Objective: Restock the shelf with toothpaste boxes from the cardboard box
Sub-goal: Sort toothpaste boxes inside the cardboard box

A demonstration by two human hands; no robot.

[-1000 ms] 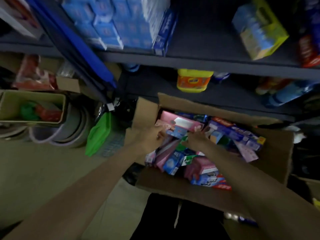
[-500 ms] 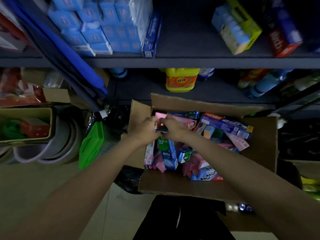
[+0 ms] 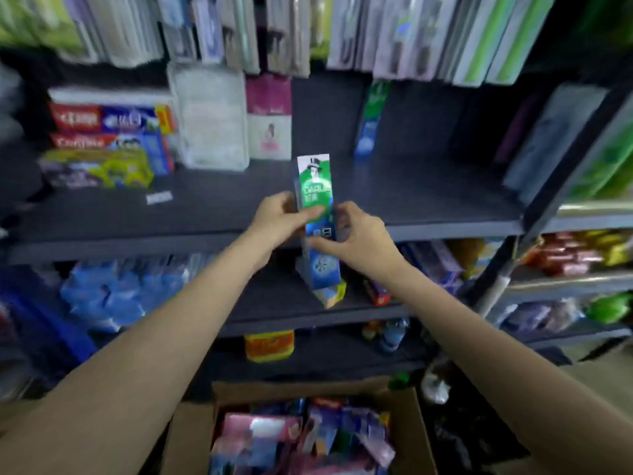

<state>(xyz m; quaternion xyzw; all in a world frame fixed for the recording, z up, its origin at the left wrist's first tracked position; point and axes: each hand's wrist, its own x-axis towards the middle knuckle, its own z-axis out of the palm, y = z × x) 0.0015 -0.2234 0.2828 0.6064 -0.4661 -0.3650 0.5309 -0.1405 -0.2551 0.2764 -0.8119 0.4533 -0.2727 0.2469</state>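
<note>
At frame centre, a green-and-blue toothpaste box (image 3: 317, 214) stands upright in the air, held in front of the dark shelf (image 3: 428, 197). The left hand (image 3: 279, 222) grips its left edge with the thumb laid across the green face; the right hand (image 3: 356, 236) pinches the lower right side, fingers curled round the box. The box's top end rises above the shelf's front edge (image 3: 137, 245), and its lower end hangs below that edge, so it is not resting on the board.

Bare dark board lies open to the right of the box, as far as the dark upright post (image 3: 548, 186) at the right of the frame. Behind it, another green-and-blue box (image 3: 370, 121) stands against the back. At the left of the board sit stacked red, blue and yellow-green cartons (image 3: 109, 145), then a clear pack (image 3: 209, 114) and a pink-and-white pack (image 3: 269, 118), leaving a gap directly behind the held box. Hanging packets (image 3: 274, 29) crowd the top of the frame, low over the board.

Below, a second shelf level (image 3: 284, 303) carries blue packs (image 3: 113, 293) at the left. At the bottom centre, the open cardboard box (image 3: 416, 430) holds a blurred jumble of pink and blue boxes (image 3: 298, 437).
</note>
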